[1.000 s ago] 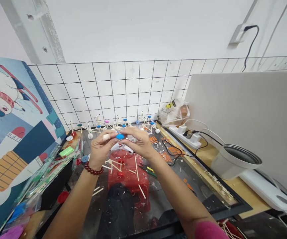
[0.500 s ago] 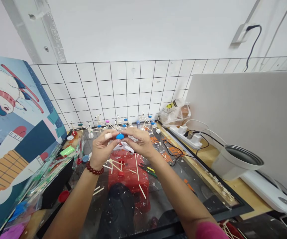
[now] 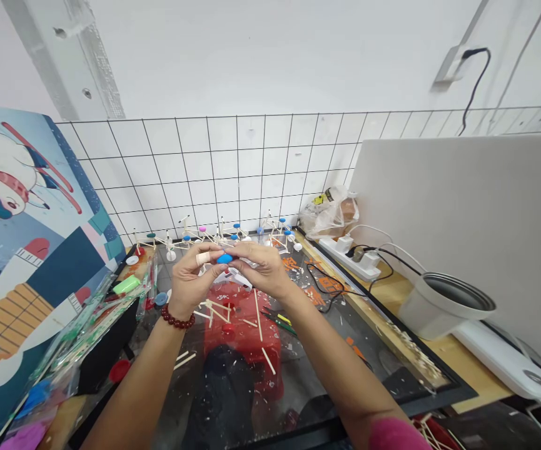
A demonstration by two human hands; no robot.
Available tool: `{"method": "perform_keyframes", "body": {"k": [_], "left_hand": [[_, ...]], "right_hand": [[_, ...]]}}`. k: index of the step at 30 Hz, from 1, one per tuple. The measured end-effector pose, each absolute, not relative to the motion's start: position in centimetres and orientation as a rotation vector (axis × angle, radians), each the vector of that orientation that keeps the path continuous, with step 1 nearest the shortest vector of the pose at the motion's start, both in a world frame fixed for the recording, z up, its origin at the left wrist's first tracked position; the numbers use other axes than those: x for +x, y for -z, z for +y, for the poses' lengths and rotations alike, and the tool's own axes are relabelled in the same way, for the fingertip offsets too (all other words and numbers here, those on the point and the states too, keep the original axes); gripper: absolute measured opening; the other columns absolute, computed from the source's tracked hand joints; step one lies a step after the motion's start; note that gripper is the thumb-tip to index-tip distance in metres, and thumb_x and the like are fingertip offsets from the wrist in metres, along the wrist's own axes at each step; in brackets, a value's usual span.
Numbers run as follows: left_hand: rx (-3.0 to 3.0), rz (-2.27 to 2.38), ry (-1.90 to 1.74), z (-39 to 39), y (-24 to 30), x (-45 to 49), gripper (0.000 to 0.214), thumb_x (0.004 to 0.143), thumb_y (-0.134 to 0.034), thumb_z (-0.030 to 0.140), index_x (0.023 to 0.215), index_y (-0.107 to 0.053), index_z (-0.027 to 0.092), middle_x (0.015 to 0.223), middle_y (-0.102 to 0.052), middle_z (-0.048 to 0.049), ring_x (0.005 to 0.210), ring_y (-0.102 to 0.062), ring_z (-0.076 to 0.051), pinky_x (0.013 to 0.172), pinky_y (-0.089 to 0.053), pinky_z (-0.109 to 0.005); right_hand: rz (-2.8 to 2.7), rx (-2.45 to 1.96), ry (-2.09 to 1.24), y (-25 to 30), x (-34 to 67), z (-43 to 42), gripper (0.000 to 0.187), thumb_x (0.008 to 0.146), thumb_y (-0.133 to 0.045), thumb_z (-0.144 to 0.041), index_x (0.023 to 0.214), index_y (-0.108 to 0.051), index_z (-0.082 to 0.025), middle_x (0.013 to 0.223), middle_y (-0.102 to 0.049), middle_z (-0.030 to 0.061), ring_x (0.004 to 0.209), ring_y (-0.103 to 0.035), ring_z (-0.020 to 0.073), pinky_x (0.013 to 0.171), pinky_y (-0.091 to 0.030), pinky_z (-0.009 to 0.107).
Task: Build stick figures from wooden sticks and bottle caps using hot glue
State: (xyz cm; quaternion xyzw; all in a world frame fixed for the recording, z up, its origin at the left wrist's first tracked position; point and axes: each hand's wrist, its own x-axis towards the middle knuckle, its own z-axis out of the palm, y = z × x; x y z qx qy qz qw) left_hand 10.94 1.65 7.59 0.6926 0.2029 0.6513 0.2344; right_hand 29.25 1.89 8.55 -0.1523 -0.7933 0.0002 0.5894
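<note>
A: In the head view, where do we find the blue piece (image 3: 224,259)?

B: We see it raised above the tabletop, between the two hands. The left hand (image 3: 190,281) has its thumb and forefinger clamped on the left end; the right hand (image 3: 263,269) pinches the right end between thumb and forefinger.

A: What differs from the frame half a second earlier?

B: We note a small change only: the blue piece sits slightly lower and farther left, and the left fingers have shifted a little with it. Both grips persist.

A: And the surroundings?

B: We find them unchanged. Below the hands lies a loose frame of pale sticks (image 3: 216,309), with a red stool (image 3: 266,369) visible beneath. Pliers (image 3: 285,320) lie near the right forearm. Along the back edge, beyond the hands, we observe stick structures (image 3: 288,232) bearing coloured discs. A lime-green lump (image 3: 127,285) rests to the left, well apart from the left hand.
</note>
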Motion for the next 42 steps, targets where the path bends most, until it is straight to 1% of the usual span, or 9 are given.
{"method": "perform_keyframes", "body": {"k": [4, 9, 13, 18, 26, 30, 34, 37, 42], "left_hand": [[1.855, 0.513, -1.797, 1.7, -7.5, 11.1, 0.034, 0.071, -0.081, 0.013, 0.102, -0.078, 0.027, 0.104, -0.069, -0.0055, 0.092, -0.065, -0.017, 0.079, -0.056, -0.029], [1.880, 0.486, -1.799, 1.6, -7.7, 11.1, 0.029, 0.071, -0.080, 0.011, 0.095, -0.079, 0.027, 0.100, -0.070, -0.0047, 0.097, -0.064, -0.017, 0.082, -0.055, -0.029], [1.809, 0.508, -1.722, 1.7, -7.5, 11.1, 0.044, 0.066, -0.085, 0.011, 0.106, -0.077, 0.028, 0.105, -0.070, -0.0046, 0.089, -0.066, -0.016, 0.078, -0.057, -0.028], [1.738, 0.480, -1.770, 2.0, -7.2, 11.2, 0.025, 0.071, -0.082, 0.014, 0.093, -0.079, 0.025, 0.097, -0.072, -0.0044, 0.094, -0.066, -0.017, 0.084, -0.057, -0.029], [1.490, 0.575, -1.622, 1.5, -7.8, 11.2, 0.032, 0.065, -0.087, 0.023, 0.096, -0.079, 0.025, 0.091, -0.077, -0.0038, 0.082, -0.069, -0.015, 0.076, -0.058, -0.026], [1.416, 0.624, -1.515, 1.1, -8.2, 11.6, 0.025, 0.066, -0.087, 0.029, 0.089, -0.080, 0.022, 0.090, -0.077, -0.0044, 0.082, -0.069, -0.015, 0.073, -0.058, -0.025], [1.427, 0.639, -1.492, 0.9, -8.2, 11.9, 0.020, 0.068, -0.085, 0.028, 0.087, -0.080, 0.021, 0.086, -0.077, -0.0027, 0.079, -0.068, -0.015, 0.074, -0.057, -0.025], [1.456, 0.654, -1.456, 0.7, -8.3, 11.9, 0.019, 0.070, -0.083, 0.029, 0.086, -0.080, 0.020, 0.085, -0.076, -0.0036, 0.077, -0.068, -0.016, 0.071, -0.057, -0.026], [1.469, 0.686, -1.424, 0.7, -8.4, 11.9, 0.021, 0.069, -0.083, 0.032, 0.085, -0.080, 0.018, 0.083, -0.076, -0.0048, 0.073, -0.067, -0.017, 0.068, -0.058, -0.029]], "right_hand": [[-1.838, -0.381, 0.000, -8.4, 29.3, 1.9, 0.026, 0.092, -0.062, -0.020, 0.116, -0.068, -0.027, 0.103, -0.077, 0.0034, 0.098, -0.072, 0.0160, 0.089, -0.060, 0.036], [-1.833, -0.357, 0.005, -8.5, 29.3, 1.8, 0.025, 0.092, -0.063, -0.018, 0.115, -0.068, -0.026, 0.102, -0.077, 0.0033, 0.098, -0.072, 0.0159, 0.089, -0.060, 0.036], [-1.830, -0.351, -0.019, -8.7, 29.3, 1.8, 0.024, 0.092, -0.062, -0.017, 0.113, -0.069, -0.026, 0.101, -0.076, 0.0029, 0.095, -0.072, 0.0147, 0.087, -0.060, 0.034], [-1.819, -0.353, -0.012, -8.6, 29.2, 1.8, 0.028, 0.090, -0.066, -0.019, 0.117, -0.066, -0.025, 0.102, -0.076, 0.0039, 0.092, -0.071, 0.0147, 0.086, -0.059, 0.034], [-1.831, -0.364, 0.031, -8.6, 29.4, 1.9, 0.018, 0.092, -0.063, -0.019, 0.108, -0.069, -0.024, 0.103, -0.075, 0.0062, 0.097, -0.070, 0.0158, 0.087, -0.059, 0.035], [-1.835, -0.372, 0.036, -8.6, 29.3, 1.8, 0.021, 0.092, -0.061, -0.016, 0.109, -0.069, -0.024, 0.106, -0.072, 0.0064, 0.098, -0.069, 0.0157, 0.087, -0.058, 0.035], [-1.885, -0.411, 0.068, -8.8, 29.2, 1.6, 0.028, 0.090, -0.062, -0.016, 0.115, -0.066, -0.026, 0.117, -0.067, 0.0070, 0.110, -0.064, 0.0188, 0.095, -0.054, 0.042], [-1.907, -0.420, 0.091, -9.0, 29.2, 1.5, 0.030, 0.088, -0.062, -0.014, 0.114, -0.067, -0.028, 0.123, -0.064, 0.0072, 0.116, -0.060, 0.0208, 0.101, -0.050, 0.046], [-1.908, -0.458, 0.063, -8.8, 29.3, 1.5, 0.029, 0.088, -0.063, -0.014, 0.112, -0.067, -0.031, 0.126, -0.062, 0.0062, 0.118, -0.059, 0.0214, 0.100, -0.050, 0.047]]}}
